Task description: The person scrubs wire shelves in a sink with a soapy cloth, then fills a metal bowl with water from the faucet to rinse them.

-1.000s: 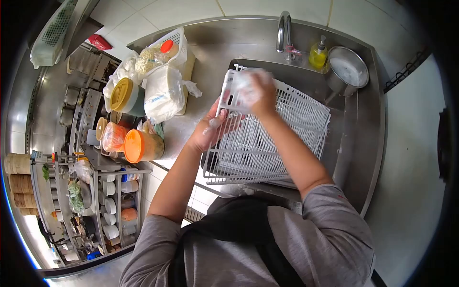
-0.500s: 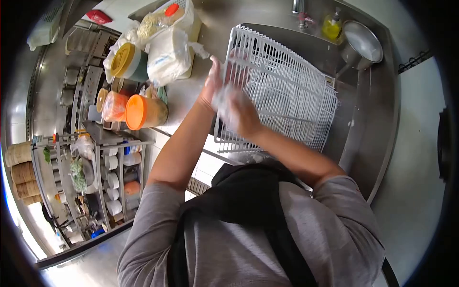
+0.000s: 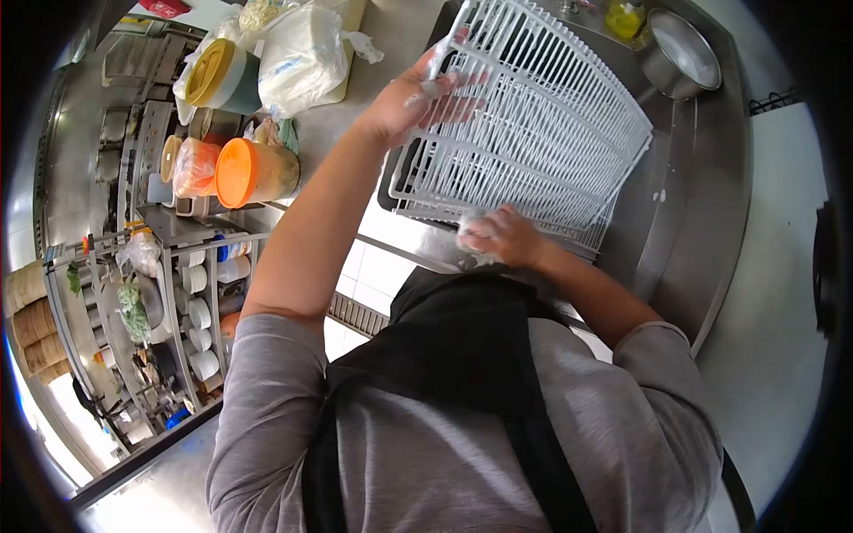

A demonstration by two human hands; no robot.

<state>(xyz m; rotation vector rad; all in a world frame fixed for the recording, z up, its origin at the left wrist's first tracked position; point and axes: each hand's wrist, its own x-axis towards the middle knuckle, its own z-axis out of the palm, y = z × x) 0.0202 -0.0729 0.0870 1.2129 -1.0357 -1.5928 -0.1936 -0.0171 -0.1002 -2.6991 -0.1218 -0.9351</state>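
A white wire rack (image 3: 551,115) stands tilted in the steel sink, with more white wire racks seemingly behind it. My left hand (image 3: 410,105) grips the rack's left edge, its soapy fingers reaching behind the wires. Close to the rack's lower edge is my right hand (image 3: 511,238), closed around a foam-covered scrubber (image 3: 471,233). Suds hide the scrubber's exact shape.
At the upper right sit a steel pot (image 3: 680,53) with whitish liquid and a bottle of yellow soap (image 3: 625,18). Left on the counter are an orange-lidded tub (image 3: 238,173), a yellow-lidded container (image 3: 213,75) and a bagged white pack (image 3: 306,62).
My left hand has gone from beside the rack's edge to gripping it. My right hand has moved down and right with the scrubber, toward the rack's lower edge. The camera view has shifted.
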